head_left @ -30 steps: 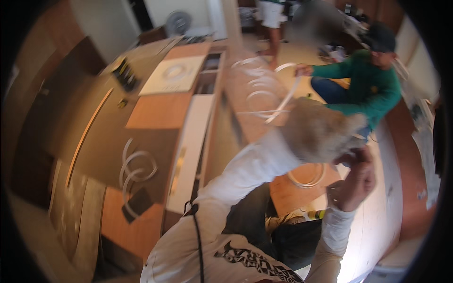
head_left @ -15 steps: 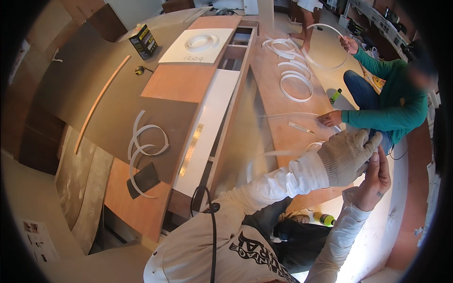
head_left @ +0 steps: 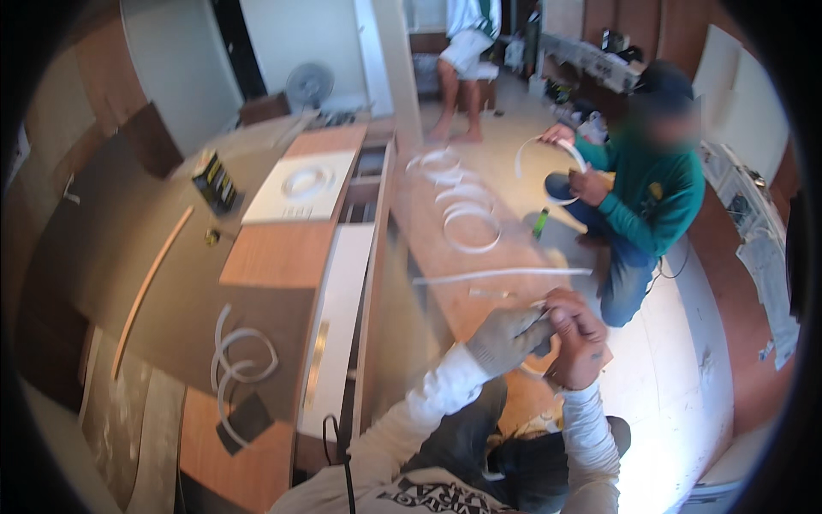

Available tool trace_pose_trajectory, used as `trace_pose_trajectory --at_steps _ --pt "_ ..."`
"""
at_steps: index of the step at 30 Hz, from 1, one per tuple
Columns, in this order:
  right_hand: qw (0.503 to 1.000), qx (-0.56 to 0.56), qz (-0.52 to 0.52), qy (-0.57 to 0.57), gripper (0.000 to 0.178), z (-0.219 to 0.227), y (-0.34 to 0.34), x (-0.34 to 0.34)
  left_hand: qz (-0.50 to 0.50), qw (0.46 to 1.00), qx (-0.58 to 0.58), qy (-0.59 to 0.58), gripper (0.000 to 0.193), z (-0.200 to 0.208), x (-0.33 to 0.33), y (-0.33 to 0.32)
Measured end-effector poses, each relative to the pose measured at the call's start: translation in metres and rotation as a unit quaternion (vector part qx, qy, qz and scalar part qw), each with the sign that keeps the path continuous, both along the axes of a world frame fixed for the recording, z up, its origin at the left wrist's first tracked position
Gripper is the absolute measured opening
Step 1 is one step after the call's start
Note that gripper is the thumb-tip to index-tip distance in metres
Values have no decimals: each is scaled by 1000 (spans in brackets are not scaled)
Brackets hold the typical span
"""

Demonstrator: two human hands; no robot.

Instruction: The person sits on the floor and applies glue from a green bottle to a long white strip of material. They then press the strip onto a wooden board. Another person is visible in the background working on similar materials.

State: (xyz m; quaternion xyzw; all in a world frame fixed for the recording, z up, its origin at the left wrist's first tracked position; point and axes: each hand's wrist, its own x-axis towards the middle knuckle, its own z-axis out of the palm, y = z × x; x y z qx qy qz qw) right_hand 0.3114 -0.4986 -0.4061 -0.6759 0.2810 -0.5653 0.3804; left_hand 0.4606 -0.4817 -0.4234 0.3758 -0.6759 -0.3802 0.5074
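Left hand (head_left: 507, 341), tin (head_left: 214, 182) well apart

Small item (head_left: 543, 304) between the bare right fingers (head_left: 568, 310), blurred beyond recognition

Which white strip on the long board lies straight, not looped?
The strip lying crosswise between the gloved left hand and the row of white coils. It stretches out almost straight, while the coils are bent into rings.
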Motion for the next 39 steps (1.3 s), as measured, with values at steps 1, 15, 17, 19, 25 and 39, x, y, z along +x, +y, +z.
trace_pose_trajectory --at_steps 1,15,17,19,25,39 --pt "993 72 44 -76 17 3 2 2 6 1000 13 0 24 -3 0 4" --pt "996 -67 55 0 38 7 8 -11 0 994 60 87 22 -21 -30 4" --pt "998 -39 36 -32 38 8 11 -16 18 996 17 82 23 -10 -39 9" --pt "996 -30 30 -75 38 14 15 -16 -31 989 88 118 24 -17 -37 7" --pt "987 -85 12 -136 40 26 25 -21 -40 937 258 231 31 -74 -23 -11" --pt "928 -199 -53 -310 34 75 78 -82 79 915 357 168 31 -185 36 -40"
